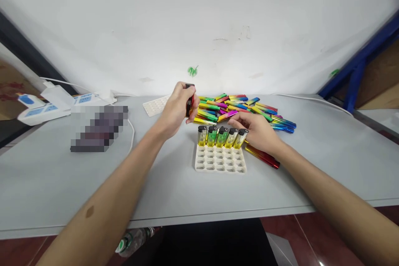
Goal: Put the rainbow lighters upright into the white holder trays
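Holding a slim red-and-black piece [190, 102] upright, the left grip [182, 106] is closed around it, fingers curled and thumb against its side, raised above the bench [174, 191]. The right grip [254, 129] is lowered over the bench with bent fingers, next to the near edge of a loose pile of shiny multicolored sleeves [215, 106]; whether it is pinching anything cannot be told, since the back of the hand hides the fingertips. Just left of the right grip, five black-topped lighters [222, 137] stand in the back row of a white holed tray [220, 162], the rightmost one leaning outward, and the tray's nearer rows show their openings. Below the right grip, on its wrist side, a red-and-gold sleeve [262, 156] lies at a slant beside the tray. The sleeve pile spreads beyond both grips, toward the wall [199, 20], in pink, green, blue, gold and red. Partly hidden behind the left grip, a second white tray [152, 107] rests flat. Farther left of that grip are a blurred dark object [101, 129], a white cable [132, 133] and white power strips [46, 110] with blue socket faces.
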A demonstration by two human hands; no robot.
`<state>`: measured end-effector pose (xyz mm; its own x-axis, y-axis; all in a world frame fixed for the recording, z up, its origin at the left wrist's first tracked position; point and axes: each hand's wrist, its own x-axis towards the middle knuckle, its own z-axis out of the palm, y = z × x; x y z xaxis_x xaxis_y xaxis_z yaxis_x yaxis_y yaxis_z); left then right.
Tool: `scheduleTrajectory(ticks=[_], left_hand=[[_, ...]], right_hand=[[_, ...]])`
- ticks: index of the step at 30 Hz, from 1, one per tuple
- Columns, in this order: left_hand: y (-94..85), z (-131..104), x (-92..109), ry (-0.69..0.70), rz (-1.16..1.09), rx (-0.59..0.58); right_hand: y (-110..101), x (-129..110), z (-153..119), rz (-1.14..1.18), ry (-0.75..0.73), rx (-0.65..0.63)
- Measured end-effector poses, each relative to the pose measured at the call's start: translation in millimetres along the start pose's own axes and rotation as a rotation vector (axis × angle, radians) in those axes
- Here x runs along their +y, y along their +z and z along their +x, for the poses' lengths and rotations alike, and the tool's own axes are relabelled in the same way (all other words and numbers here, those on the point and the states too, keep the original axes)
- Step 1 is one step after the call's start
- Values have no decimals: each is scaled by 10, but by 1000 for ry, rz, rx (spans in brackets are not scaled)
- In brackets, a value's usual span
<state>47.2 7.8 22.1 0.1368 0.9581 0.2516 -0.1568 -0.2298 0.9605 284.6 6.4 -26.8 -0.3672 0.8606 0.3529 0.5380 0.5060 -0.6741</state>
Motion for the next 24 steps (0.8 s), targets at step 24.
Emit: scheduleTrajectory(ticks=[24], left_hand=[[-127, -186, 339, 87, 816, -495]], right_hand=[[-10, 19, -2, -31, -2, -48]])
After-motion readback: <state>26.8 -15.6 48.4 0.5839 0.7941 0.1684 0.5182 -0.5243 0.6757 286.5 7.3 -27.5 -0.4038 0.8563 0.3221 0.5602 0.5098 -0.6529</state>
